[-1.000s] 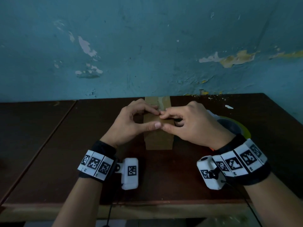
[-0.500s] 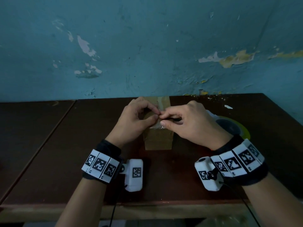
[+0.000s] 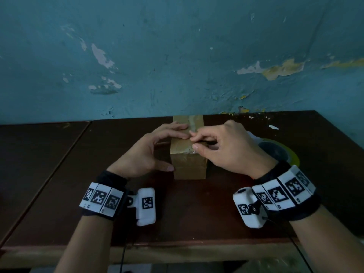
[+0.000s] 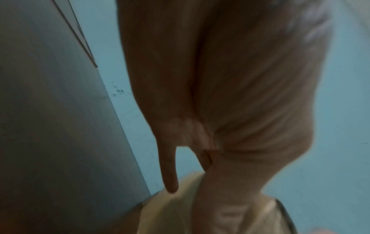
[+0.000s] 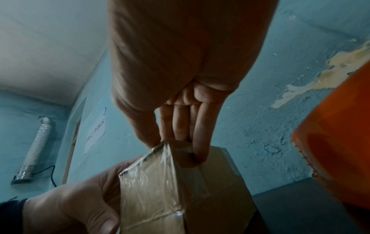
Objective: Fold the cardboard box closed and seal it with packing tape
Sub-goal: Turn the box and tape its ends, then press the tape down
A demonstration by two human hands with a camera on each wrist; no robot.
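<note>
against the peeling blue wall, your cardboard box [image 3: 189, 152] sits closed on the dark table [image 3: 59, 174], left hand [image 3: 145, 152] flat steadying it, right hand [image 3: 222, 146] pinching loose packing tape [image 5: 152, 178] still needing pressing down.

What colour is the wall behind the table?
Blue-green wall with pale peeling patches, clearest in the head view.

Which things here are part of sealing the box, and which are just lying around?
Job:
- cardboard box
- clear tape on its top
- tape roll
- left hand, steadying the box
- right hand, pressing tape

Lying about:
- white scrap on the table
</note>
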